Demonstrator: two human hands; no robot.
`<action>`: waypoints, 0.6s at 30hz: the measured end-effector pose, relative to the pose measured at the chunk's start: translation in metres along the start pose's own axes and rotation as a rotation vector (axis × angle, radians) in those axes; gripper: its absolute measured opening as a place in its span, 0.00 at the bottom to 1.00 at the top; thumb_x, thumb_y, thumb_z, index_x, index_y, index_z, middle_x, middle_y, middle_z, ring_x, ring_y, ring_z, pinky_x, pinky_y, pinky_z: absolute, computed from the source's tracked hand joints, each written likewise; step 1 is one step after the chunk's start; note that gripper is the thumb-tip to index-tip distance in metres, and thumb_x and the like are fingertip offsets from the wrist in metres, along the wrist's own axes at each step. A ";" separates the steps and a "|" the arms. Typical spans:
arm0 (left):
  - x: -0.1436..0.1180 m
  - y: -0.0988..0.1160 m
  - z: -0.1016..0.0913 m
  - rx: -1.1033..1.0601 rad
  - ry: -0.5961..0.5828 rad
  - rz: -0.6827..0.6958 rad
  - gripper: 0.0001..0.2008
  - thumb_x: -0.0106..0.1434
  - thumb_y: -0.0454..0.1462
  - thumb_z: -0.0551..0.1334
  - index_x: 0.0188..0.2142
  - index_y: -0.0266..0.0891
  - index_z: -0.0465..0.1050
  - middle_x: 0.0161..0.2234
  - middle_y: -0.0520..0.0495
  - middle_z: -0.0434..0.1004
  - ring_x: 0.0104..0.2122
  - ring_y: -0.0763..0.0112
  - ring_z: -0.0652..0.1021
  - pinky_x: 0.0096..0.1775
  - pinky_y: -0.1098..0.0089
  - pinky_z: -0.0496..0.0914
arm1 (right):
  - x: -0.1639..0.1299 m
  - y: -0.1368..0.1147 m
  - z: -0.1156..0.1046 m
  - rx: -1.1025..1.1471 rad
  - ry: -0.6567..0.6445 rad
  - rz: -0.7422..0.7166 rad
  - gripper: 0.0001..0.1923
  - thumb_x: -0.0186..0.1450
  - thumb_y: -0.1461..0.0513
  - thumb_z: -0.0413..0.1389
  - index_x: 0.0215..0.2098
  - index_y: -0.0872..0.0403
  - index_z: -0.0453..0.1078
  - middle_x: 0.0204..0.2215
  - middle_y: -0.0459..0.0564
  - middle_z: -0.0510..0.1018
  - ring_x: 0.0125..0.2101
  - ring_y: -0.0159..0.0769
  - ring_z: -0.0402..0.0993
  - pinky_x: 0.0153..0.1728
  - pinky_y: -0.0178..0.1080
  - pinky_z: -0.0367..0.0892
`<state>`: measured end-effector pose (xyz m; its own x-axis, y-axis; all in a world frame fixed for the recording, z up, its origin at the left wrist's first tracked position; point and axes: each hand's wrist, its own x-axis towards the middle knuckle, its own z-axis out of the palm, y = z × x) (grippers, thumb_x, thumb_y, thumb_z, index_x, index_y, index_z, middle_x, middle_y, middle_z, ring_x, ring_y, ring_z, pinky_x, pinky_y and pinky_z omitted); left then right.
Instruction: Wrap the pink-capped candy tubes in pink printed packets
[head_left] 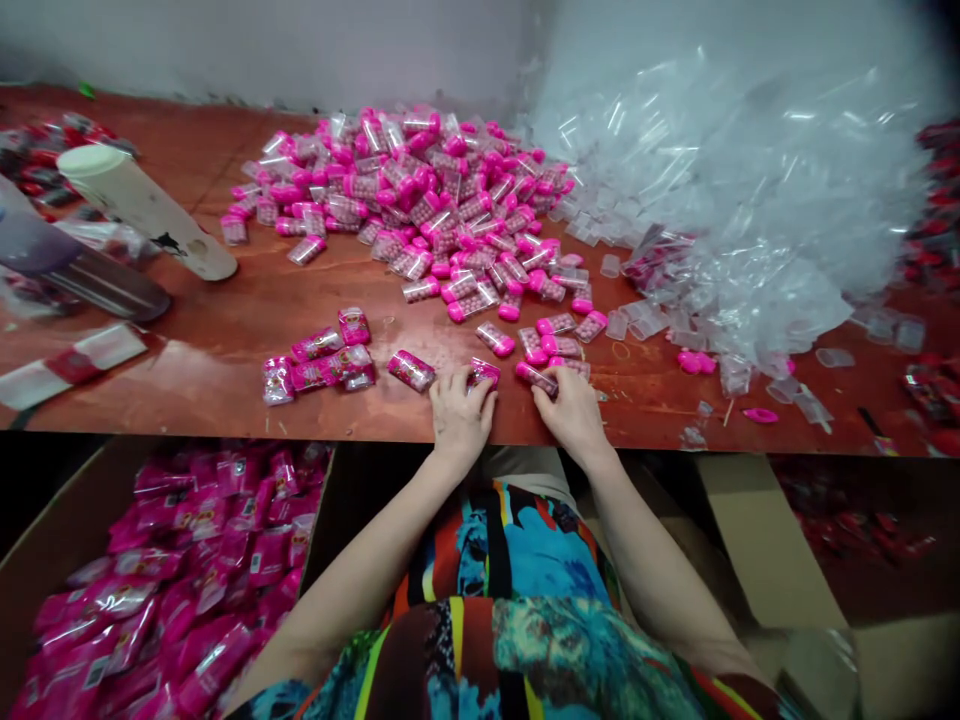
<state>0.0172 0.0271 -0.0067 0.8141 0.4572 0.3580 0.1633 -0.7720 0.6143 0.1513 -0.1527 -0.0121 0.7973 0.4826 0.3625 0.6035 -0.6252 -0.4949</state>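
My left hand (460,412) rests at the near edge of the reddish-brown table (225,310), its fingers closed over a small pink-capped candy tube (484,372). Just to its right, my right hand (571,405) grips another pink-capped tube (535,376) with its fingertips. A big heap of the same pink tubes (420,200) lies further back in the middle of the table. Left of my hands sit several wrapped pink packets (322,360) and one loose wrapped packet (411,369).
A mound of clear plastic sleeves (735,170) fills the back right. A white cylinder (142,205) and a dark one (82,270) lie at the left. A cardboard box of pink packets (172,580) stands below the table at left, another box (757,520) at right.
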 end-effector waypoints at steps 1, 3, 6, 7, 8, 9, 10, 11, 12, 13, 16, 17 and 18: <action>-0.001 0.000 -0.001 -0.003 0.000 -0.004 0.14 0.80 0.38 0.64 0.54 0.49 0.91 0.64 0.31 0.83 0.64 0.37 0.80 0.64 0.39 0.74 | -0.003 0.003 -0.001 -0.004 -0.009 0.000 0.08 0.76 0.53 0.61 0.44 0.48 0.78 0.41 0.59 0.85 0.45 0.58 0.80 0.53 0.59 0.78; -0.003 -0.001 -0.001 -0.008 0.012 -0.014 0.16 0.81 0.38 0.62 0.57 0.47 0.90 0.65 0.31 0.83 0.64 0.39 0.79 0.65 0.41 0.74 | -0.007 0.009 -0.006 -0.025 -0.011 0.012 0.13 0.78 0.49 0.62 0.44 0.48 0.79 0.41 0.60 0.85 0.45 0.58 0.80 0.53 0.60 0.78; -0.005 -0.002 -0.001 0.027 0.027 -0.025 0.18 0.82 0.36 0.60 0.59 0.43 0.89 0.66 0.29 0.83 0.63 0.39 0.80 0.65 0.41 0.74 | -0.010 0.009 -0.015 -0.058 0.067 0.051 0.21 0.79 0.44 0.61 0.54 0.51 0.81 0.47 0.64 0.84 0.49 0.62 0.80 0.55 0.65 0.78; -0.005 -0.003 0.000 0.045 0.027 -0.024 0.18 0.81 0.35 0.60 0.58 0.43 0.89 0.65 0.29 0.83 0.63 0.38 0.80 0.64 0.40 0.75 | -0.010 0.005 -0.018 -0.059 0.102 0.052 0.23 0.80 0.44 0.60 0.58 0.52 0.81 0.50 0.66 0.84 0.51 0.64 0.80 0.57 0.67 0.77; -0.005 -0.003 0.000 0.061 0.025 -0.019 0.17 0.81 0.34 0.60 0.57 0.43 0.90 0.65 0.29 0.84 0.62 0.38 0.81 0.63 0.39 0.75 | -0.011 -0.001 -0.018 -0.050 0.128 0.043 0.24 0.80 0.44 0.59 0.60 0.52 0.81 0.52 0.68 0.83 0.54 0.66 0.79 0.58 0.69 0.76; -0.004 -0.003 0.000 0.071 0.021 -0.011 0.17 0.80 0.33 0.60 0.54 0.44 0.90 0.65 0.30 0.85 0.61 0.38 0.81 0.62 0.39 0.75 | -0.012 -0.008 -0.018 -0.028 0.136 0.025 0.23 0.81 0.46 0.58 0.61 0.52 0.81 0.53 0.68 0.82 0.55 0.67 0.79 0.59 0.70 0.76; -0.004 -0.002 0.000 0.074 0.016 -0.004 0.16 0.80 0.33 0.61 0.51 0.46 0.90 0.64 0.31 0.86 0.61 0.38 0.81 0.62 0.38 0.76 | -0.013 -0.017 -0.016 0.005 0.126 0.001 0.21 0.81 0.48 0.57 0.61 0.52 0.82 0.53 0.68 0.82 0.56 0.67 0.79 0.61 0.70 0.75; -0.003 -0.001 -0.001 0.071 0.012 0.001 0.16 0.79 0.33 0.61 0.48 0.47 0.90 0.64 0.32 0.86 0.61 0.38 0.82 0.61 0.38 0.76 | -0.015 -0.026 -0.012 0.050 0.106 -0.023 0.20 0.82 0.49 0.56 0.59 0.51 0.83 0.52 0.67 0.83 0.56 0.66 0.79 0.62 0.69 0.75; -0.003 0.000 -0.002 0.065 0.013 0.000 0.16 0.79 0.33 0.61 0.46 0.48 0.90 0.63 0.33 0.87 0.61 0.38 0.82 0.61 0.37 0.76 | -0.018 -0.035 -0.007 0.107 0.080 -0.039 0.18 0.82 0.50 0.56 0.57 0.50 0.83 0.51 0.65 0.83 0.55 0.64 0.80 0.62 0.68 0.76; -0.003 0.002 -0.004 0.057 0.019 -0.006 0.16 0.80 0.34 0.61 0.46 0.48 0.90 0.63 0.33 0.87 0.61 0.38 0.82 0.61 0.37 0.76 | -0.020 -0.043 0.000 0.181 0.051 -0.038 0.17 0.82 0.51 0.56 0.56 0.49 0.83 0.50 0.63 0.84 0.53 0.61 0.81 0.62 0.65 0.77; -0.005 0.009 -0.010 0.019 0.057 -0.020 0.16 0.81 0.36 0.61 0.48 0.49 0.91 0.63 0.33 0.87 0.62 0.38 0.82 0.64 0.36 0.74 | -0.023 -0.062 0.020 0.492 -0.024 0.084 0.18 0.80 0.47 0.60 0.60 0.47 0.80 0.47 0.57 0.87 0.45 0.52 0.84 0.54 0.56 0.84; -0.006 0.012 -0.012 -0.001 0.063 -0.017 0.16 0.82 0.37 0.61 0.49 0.49 0.91 0.63 0.33 0.87 0.63 0.38 0.82 0.65 0.36 0.73 | -0.022 -0.065 0.026 0.607 -0.039 0.141 0.20 0.79 0.46 0.62 0.62 0.46 0.78 0.46 0.55 0.87 0.43 0.50 0.84 0.51 0.54 0.85; -0.008 0.015 -0.013 -0.032 0.063 -0.015 0.15 0.82 0.37 0.61 0.49 0.49 0.91 0.63 0.33 0.88 0.63 0.38 0.83 0.65 0.36 0.73 | -0.020 -0.066 0.030 0.710 -0.045 0.190 0.22 0.78 0.45 0.63 0.64 0.46 0.77 0.46 0.54 0.88 0.43 0.48 0.85 0.50 0.52 0.86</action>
<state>0.0063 0.0174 0.0086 0.7750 0.4963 0.3913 0.1567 -0.7507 0.6418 0.0948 -0.1024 -0.0105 0.8766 0.4402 0.1943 0.2897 -0.1605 -0.9436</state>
